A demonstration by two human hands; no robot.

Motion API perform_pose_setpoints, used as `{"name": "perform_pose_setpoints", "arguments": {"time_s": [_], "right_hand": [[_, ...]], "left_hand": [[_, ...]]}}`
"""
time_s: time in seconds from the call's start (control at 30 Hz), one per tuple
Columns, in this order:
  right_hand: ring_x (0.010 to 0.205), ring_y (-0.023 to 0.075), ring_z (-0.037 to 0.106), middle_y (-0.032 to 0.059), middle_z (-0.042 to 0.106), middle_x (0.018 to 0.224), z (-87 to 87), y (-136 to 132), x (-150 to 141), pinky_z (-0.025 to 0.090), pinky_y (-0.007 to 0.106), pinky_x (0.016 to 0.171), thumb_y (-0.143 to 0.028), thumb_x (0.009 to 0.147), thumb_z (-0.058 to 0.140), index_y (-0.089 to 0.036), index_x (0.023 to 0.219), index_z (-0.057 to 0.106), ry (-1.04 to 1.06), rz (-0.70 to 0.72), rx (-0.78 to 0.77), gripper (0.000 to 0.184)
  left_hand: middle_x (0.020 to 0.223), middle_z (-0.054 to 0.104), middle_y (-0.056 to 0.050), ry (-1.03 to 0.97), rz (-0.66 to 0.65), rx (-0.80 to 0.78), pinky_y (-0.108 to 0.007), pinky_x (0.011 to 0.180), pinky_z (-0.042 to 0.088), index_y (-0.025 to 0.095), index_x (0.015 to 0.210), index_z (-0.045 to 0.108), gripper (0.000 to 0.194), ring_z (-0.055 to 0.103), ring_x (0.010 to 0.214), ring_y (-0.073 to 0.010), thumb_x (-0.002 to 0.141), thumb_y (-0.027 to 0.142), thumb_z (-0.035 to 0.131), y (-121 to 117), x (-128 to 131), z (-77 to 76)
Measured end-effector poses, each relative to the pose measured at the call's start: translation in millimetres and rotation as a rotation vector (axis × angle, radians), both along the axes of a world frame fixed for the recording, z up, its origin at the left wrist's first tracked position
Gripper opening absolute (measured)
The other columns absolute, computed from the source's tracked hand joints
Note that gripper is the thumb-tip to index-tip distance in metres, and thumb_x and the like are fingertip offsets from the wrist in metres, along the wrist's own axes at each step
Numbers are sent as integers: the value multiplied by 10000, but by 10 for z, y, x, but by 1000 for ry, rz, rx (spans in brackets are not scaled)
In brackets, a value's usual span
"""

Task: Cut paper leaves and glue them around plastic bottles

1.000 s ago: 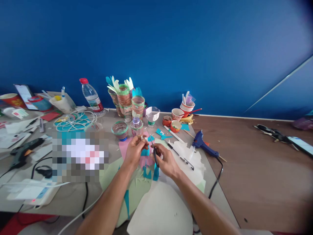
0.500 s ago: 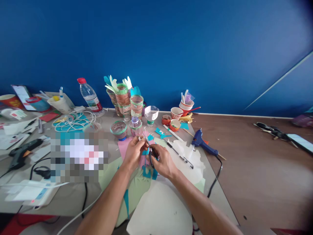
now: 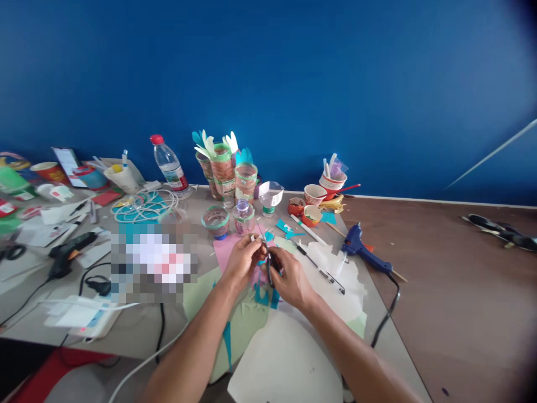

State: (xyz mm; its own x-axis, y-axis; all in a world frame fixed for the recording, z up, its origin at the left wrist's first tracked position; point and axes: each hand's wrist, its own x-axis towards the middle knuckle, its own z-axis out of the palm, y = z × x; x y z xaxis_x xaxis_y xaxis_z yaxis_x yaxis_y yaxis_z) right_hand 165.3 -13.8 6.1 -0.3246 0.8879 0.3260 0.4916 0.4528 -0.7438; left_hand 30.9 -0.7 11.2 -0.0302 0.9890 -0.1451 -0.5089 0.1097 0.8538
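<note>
My right hand [image 3: 289, 280] is closed round the black handles of a small pair of scissors [image 3: 267, 258], blades pointing up and away. My left hand [image 3: 241, 260] pinches a small white scrap [image 3: 252, 238] right at the blades. Both hands hover over sheets of pink [image 3: 224, 250], pale green [image 3: 241, 330] and teal paper [image 3: 263, 295] on the grey table [image 3: 138, 330]. A large cream sheet [image 3: 285, 366] lies near my forearms.
Decorated plastic cups [image 3: 222, 170] and a water bottle [image 3: 170, 167] stand behind the hands. Paper cups [image 3: 314, 195] sit at the back right. A blue glue gun [image 3: 363, 252] lies to the right, a black one [image 3: 69, 252] to the left. Cables and a power strip [image 3: 81, 319] lie left.
The view has shifted slightly, so everything sits further right in the picture. The hands stay together at the scissors; the blades look more closed on the scrap than a second ago.
</note>
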Motion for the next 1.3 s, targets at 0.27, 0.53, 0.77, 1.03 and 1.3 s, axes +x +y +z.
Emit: {"name": "perform_pose_setpoints", "arguments": {"time_s": [0.27,0.53,0.77,1.03,1.3], "right_hand": [[814,204,593,67,673,911,-88,-6,-12,464,321,719,-141,753,465,-177,1053,574,-1,4,-52,322],[870,222,608,79,678,959,-103,-8,-18,476,355,779,-168,772,470,-176,1078,569,-3,-10,-75,321],[862,230,607,102,676,959,-89,-9,-34,471,364,798,-158,762,484,-148,1084,579,-23,-26,-98,336],[880,223,604,99,680,982,-79,1,-42,466,347,818,-143,752,518,-148,1076,590,-19,-16,-105,332],[804,196,589,84,675,937,-49,-21,-49,458,307,753,-138,762,514,-139,1065,595,-11,14,-124,314]], "left_hand": [[557,555,33,-34,-7,-28,-203,521,368,164,672,545,240,487,510,-75,645,313,731,-19,8,45],[554,522,43,-52,-4,15,-194,546,366,164,676,543,208,473,529,-67,696,288,709,-12,5,13],[599,559,30,-29,24,-18,-191,549,379,149,672,562,243,490,541,-64,658,316,738,8,5,4],[591,555,40,48,69,-4,-187,555,382,149,671,578,266,475,539,-60,665,363,736,33,-3,-9],[579,533,48,168,154,45,-201,556,373,162,664,579,299,469,548,-72,678,426,720,67,-17,-83]]}}
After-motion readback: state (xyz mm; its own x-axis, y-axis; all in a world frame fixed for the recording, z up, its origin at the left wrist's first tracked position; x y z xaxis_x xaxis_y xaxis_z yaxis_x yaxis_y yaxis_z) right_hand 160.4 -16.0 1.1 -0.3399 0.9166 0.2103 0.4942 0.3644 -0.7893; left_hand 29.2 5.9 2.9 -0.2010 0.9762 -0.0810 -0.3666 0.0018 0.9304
